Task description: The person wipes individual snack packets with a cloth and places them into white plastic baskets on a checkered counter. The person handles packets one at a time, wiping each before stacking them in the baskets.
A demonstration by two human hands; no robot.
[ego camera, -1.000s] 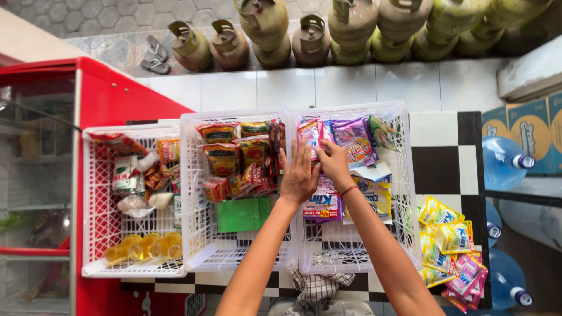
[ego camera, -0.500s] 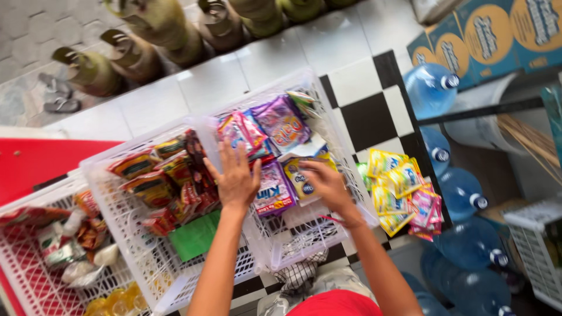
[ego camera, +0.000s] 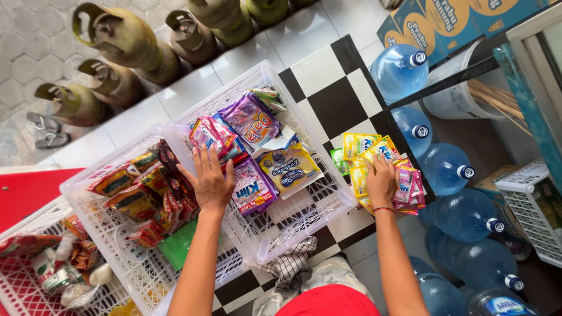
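My left hand (ego camera: 209,180) lies flat, fingers spread, on purple and pink sachet packs (ego camera: 253,186) inside a white plastic crate (ego camera: 304,210). More sachet strips in purple, white and blue (ego camera: 257,124) fill that crate. My right hand (ego camera: 381,180) rests on a stack of yellow and pink sachet packs (ego camera: 404,181) lying on the black-and-white tiled floor to the right of the crate. A red band sits on my right wrist.
A second white crate (ego camera: 105,234) holds red and orange snack packs. A third crate (ego camera: 23,287) sits at the lower left. Green gas cylinders (ego camera: 126,41) line the top. Blue water jugs (ego camera: 451,169) stand at the right, beside cardboard boxes (ego camera: 468,17) and another white crate (ego camera: 535,205).
The view has swung to the right. My right hand left the crate and now lies on the sachet stack on the floor. My left hand stayed on the packs in the crate.
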